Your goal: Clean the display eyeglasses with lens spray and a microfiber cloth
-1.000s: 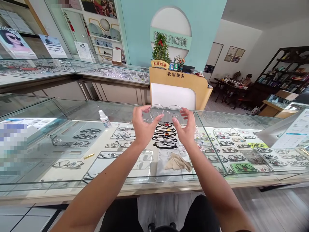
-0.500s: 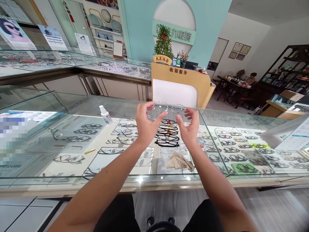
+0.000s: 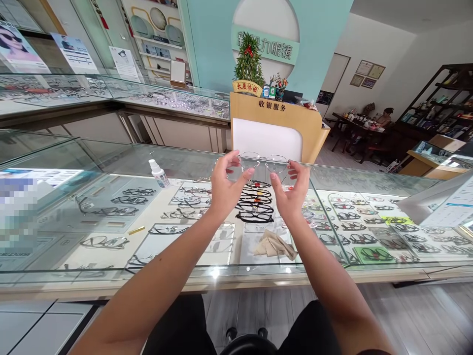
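Observation:
Thin-rimmed eyeglasses [image 3: 262, 159] with clear lenses are held up above the glass counter between my two hands. My left hand [image 3: 228, 183] pinches their left side between thumb and fingers. On the other side my right hand [image 3: 293, 186] grips the right edge near the hinge, thumb below the lens. Under the hands, several black-framed glasses [image 3: 254, 217] lie in a column in the display. A crumpled beige cloth [image 3: 274, 245] rests on the counter nearer to me. To the left stands a white spray bottle [image 3: 158, 174].
The glass display counter [image 3: 177, 271] spans the view, with many spectacle frames inside. A wooden cash desk [image 3: 277, 103] with a plant [image 3: 249, 61] stands behind it. At the right rear a person [image 3: 385, 118] is by a dark table. A sign stand [image 3: 449, 202] occupies the right side.
Both hands have moved slightly right with the eyeglasses, which are now tilted a little differently and sit slightly higher. The cloth and bottle stay put while the view shifts slightly.

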Available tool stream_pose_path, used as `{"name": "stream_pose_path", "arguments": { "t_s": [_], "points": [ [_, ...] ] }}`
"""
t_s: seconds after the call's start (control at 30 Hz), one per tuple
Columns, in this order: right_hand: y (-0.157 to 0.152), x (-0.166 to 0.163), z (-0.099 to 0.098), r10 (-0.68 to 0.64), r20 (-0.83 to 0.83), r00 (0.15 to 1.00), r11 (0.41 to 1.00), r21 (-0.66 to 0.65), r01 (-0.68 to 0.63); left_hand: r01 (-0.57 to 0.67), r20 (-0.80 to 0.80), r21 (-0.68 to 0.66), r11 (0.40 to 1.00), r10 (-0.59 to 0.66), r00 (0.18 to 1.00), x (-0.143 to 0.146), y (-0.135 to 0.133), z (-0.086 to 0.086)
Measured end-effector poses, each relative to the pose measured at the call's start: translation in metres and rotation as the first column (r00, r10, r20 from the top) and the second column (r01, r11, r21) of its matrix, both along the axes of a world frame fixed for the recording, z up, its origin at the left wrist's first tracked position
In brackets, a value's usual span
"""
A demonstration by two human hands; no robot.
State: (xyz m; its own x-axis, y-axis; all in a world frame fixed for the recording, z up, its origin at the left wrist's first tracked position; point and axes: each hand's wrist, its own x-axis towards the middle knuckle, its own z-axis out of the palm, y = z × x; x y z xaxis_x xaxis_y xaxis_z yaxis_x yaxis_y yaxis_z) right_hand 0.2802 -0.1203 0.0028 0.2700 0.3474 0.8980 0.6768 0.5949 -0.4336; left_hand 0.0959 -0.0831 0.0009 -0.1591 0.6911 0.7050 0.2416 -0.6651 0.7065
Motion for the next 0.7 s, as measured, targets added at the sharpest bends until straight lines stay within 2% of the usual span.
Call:
{"name": "stream_pose_path", "arguments": {
  "t_s": [0.17,0.37,0.47,0.7],
  "points": [
    [-0.0003,0.0001,-0.0003,0.008,-0.010,1.000,1.000,-0.003,-0.008,-0.012,0.005,-0.015,1.000,0.012,1.000,0.0009,-0.0003,-0.0009],
    [0.0016,-0.0018,-0.0048,0.108,-0.048,0.993,0.981,-0.158,-0.114,-0.177,-0.021,0.163,0.971,0.182,0.983,0.0003,-0.0037,0.0012],
    [0.0025,-0.0036,-0.0066,0.145,-0.089,0.985,0.964,-0.209,-0.161,-0.218,-0.036,0.222,0.950,0.231,0.972,-0.0002,-0.0045,0.0018],
    [0.0018,-0.0039,-0.0068,0.152,-0.102,0.983,0.956,-0.239,-0.172,-0.223,-0.028,0.256,0.941,0.238,0.971,0.0001,-0.0062,0.0030]
  ]
}}
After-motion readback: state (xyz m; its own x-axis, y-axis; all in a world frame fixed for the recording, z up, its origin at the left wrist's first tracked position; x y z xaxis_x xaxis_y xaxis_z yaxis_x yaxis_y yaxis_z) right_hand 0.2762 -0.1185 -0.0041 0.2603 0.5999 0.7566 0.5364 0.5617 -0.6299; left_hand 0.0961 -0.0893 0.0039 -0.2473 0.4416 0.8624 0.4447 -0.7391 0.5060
